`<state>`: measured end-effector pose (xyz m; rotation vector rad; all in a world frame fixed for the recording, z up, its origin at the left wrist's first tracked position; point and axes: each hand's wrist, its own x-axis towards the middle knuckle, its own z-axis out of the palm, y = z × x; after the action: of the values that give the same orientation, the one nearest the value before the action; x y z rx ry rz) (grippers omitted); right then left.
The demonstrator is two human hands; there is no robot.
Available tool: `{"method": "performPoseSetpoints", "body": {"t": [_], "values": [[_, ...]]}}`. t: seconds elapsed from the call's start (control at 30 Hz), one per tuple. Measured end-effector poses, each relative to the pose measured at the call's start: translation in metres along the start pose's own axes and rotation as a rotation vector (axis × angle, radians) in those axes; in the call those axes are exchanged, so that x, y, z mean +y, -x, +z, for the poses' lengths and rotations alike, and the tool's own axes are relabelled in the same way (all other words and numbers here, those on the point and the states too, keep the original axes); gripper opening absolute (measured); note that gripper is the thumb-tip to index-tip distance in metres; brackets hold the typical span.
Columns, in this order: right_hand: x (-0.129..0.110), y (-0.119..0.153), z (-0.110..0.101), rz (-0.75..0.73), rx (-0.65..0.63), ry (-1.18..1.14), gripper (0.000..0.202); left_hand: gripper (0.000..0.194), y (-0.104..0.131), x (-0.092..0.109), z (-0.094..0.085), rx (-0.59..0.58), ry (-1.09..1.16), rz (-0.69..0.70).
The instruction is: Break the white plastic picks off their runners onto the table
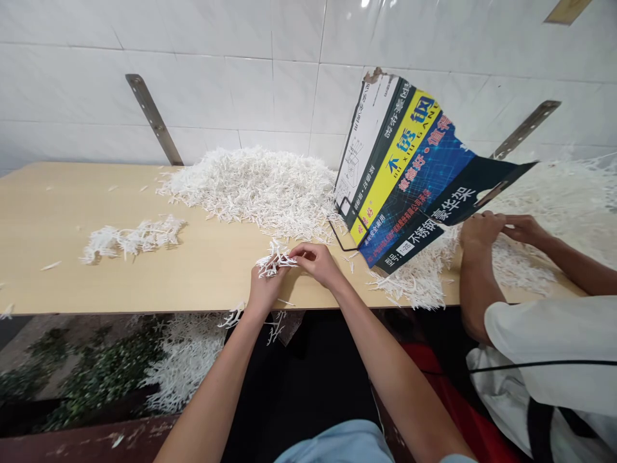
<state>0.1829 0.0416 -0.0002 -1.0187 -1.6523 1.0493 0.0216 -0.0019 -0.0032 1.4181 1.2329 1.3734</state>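
Note:
Just over the table's front edge, my left hand [265, 292] is closed round a small bunch of white branched sprigs [274, 258], whose thin tips fan out above the fingers. My right hand [319, 262] meets it from the right, thumb and forefinger pinched at the edge of the bunch. Whether those fingertips grip a single sprig is too small to tell. Behind my hands lies a large heap of white sprigs [255, 186] against the wall. To the left is a smaller row of white sprigs [135, 238].
A printed cardboard sheet [400, 173] stands on the wooden table [207, 276], right of my hands. Beyond it a co-worker's hands [482, 228] work by another white heap [569, 225]. Below the table at left are more white sprigs [186, 360] and green foliage [106, 373].

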Motion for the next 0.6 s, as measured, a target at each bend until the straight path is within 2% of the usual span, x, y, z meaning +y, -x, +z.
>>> {"method": "performPoseSetpoints", "body": {"t": [0.17, 0.27, 0.33, 0.4, 0.5, 0.6], "values": [[0.001, -0.002, -0.003, 0.007, 0.009, -0.056, 0.016, 0.021, -0.001, -0.005, -0.002, 0.02, -0.001, -0.004], [-0.003, -0.003, -0.011, 0.027, -0.015, -0.276, 0.052, 0.016, 0.0, -0.008, -0.002, 0.035, -0.009, -0.033], [-0.007, -0.003, -0.016, 0.067, -0.086, -0.425, 0.083, 0.015, 0.0, -0.009, -0.002, 0.046, 0.001, -0.053], [-0.011, -0.001, -0.019, 0.111, -0.168, -0.526, 0.105, 0.018, 0.0, -0.009, -0.001, 0.058, 0.044, -0.057], [-0.015, 0.003, -0.018, 0.171, -0.261, -0.559, 0.118, 0.022, 0.001, -0.008, -0.002, 0.068, 0.106, -0.045], [-0.018, 0.006, -0.015, 0.206, -0.345, -0.54, 0.118, 0.021, 0.001, -0.007, -0.002, 0.084, 0.11, -0.064]]}}
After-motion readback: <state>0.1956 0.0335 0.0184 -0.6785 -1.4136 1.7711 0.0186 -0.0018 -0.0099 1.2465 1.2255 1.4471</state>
